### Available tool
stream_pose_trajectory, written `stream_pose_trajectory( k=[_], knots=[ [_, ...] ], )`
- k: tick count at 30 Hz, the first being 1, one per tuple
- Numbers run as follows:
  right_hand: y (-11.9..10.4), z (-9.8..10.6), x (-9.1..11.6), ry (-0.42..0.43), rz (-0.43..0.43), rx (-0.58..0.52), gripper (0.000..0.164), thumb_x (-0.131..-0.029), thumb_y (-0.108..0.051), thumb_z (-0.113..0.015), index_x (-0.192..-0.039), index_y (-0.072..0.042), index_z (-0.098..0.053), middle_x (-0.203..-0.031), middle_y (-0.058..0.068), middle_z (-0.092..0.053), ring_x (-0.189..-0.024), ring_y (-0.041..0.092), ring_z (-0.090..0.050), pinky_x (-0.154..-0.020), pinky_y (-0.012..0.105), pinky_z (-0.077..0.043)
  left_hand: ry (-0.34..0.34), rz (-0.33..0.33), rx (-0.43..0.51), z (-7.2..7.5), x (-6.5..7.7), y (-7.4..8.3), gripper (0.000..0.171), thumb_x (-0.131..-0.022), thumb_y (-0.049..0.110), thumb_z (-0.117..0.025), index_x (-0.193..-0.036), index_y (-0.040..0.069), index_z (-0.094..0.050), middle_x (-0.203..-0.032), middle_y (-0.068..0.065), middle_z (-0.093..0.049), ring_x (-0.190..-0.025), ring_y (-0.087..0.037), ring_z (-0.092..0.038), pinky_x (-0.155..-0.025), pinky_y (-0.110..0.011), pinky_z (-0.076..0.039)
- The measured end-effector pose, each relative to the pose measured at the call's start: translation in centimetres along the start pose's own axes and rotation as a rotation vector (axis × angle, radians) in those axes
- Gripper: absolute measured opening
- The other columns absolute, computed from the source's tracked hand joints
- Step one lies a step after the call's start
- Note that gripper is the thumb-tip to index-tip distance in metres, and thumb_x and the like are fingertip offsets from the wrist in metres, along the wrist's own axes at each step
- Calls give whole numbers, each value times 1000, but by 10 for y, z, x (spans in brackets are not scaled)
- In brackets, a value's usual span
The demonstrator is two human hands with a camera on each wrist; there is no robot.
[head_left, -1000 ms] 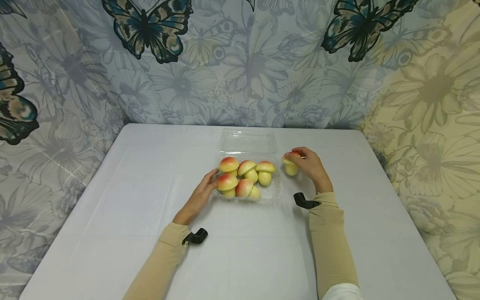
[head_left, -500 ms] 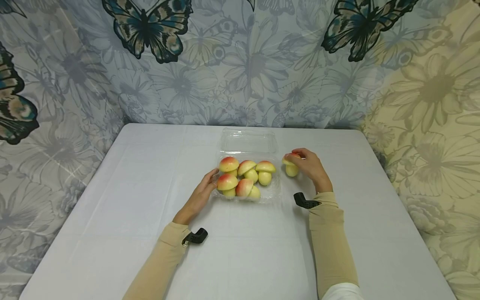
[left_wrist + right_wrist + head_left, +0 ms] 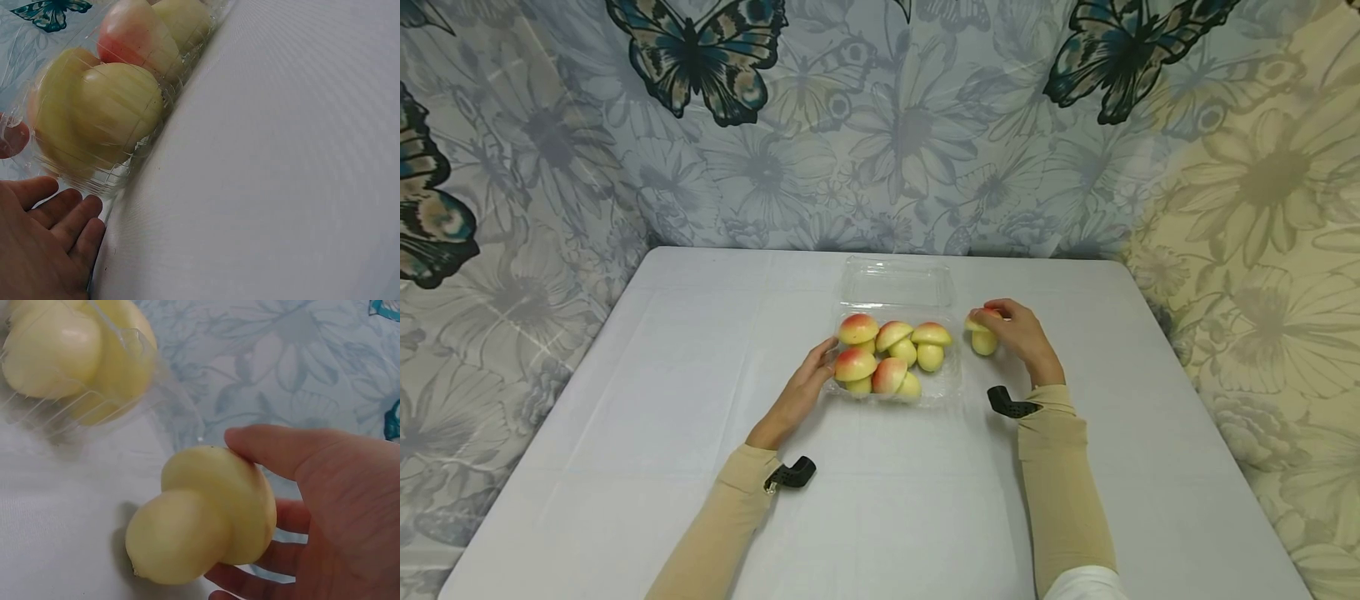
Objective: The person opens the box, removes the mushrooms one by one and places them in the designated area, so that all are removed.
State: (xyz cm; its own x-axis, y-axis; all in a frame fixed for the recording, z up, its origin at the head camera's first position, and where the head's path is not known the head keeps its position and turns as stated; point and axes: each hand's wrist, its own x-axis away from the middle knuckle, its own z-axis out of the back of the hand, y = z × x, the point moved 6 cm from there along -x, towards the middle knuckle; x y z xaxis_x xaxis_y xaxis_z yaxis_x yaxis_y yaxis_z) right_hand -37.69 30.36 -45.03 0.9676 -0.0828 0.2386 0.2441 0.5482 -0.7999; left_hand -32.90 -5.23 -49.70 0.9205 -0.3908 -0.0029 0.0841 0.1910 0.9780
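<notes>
In the head view, a clear plastic hinged container [image 3: 943, 388] is lying open on the white-covered worktop [image 3: 662, 383], its transparent lid [image 3: 897, 286] spreading out at the far side. Five smooth yellow mushroom-shaped pieces [image 3: 892, 336] with red-blushed caps are sitting in the container's base. The person's left grip [image 3: 800, 390] is resting against the container's left wall, fingers loosely spread. Just right of the container, the right grip [image 3: 1019, 333] is pinching a sixth mushroom-shaped piece [image 3: 984, 342] by its cap, stem pointing down.

The left wrist view is showing what the head view is hiding: the palm side of the left grip and fine ribs running along the container's wall, with rounded yellow forms filling the space behind.

The right wrist view is revealing the sixth piece's plain, pale yellow underside and bulbous stem, the thumb pressing one side of the cap, beside the container's ribbed corner. Whether the stem is touching the worktop, I cannot tell.
</notes>
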Motion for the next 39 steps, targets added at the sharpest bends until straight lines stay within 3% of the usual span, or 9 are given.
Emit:
stream_pose_trajectory(
  k=[17, 25, 39],
  knots=[
    [2, -4, -4, -17, -9, 14, 72, -96, -55, -60, -149, -9, -47, -158, 17, -41, -147, 37, -36, -120, 56, -31, -5, 4, -2, 1, -1, 1, 56, -108, 19, -37, -160, 8, -21, -166, -18, -26, -153, -39, -27, -125, -57, -23],
    [4, -5, -6, -24, -28, 45, 72, -95, -58, -58, -147, -9, -49, -155, 19, -44, -139, 37, -43, -116, 53, -37, -7, 14, -8, 3, -1, 2, 55, -108, 21, -37, -161, 12, -22, -166, -15, -27, -153, -37, -28, -124, -56, -24],
    [4, -8, -3, -44, -52, 26, 75, -95, -60, -58, -149, -10, -45, -156, 18, -42, -136, 35, -43, -114, 52, -37, -10, 6, -22, 2, 0, 3, 56, -108, 21, -37, -161, 10, -22, -166, -17, -27, -154, -38, -27, -124, -57, -24]
  ],
)
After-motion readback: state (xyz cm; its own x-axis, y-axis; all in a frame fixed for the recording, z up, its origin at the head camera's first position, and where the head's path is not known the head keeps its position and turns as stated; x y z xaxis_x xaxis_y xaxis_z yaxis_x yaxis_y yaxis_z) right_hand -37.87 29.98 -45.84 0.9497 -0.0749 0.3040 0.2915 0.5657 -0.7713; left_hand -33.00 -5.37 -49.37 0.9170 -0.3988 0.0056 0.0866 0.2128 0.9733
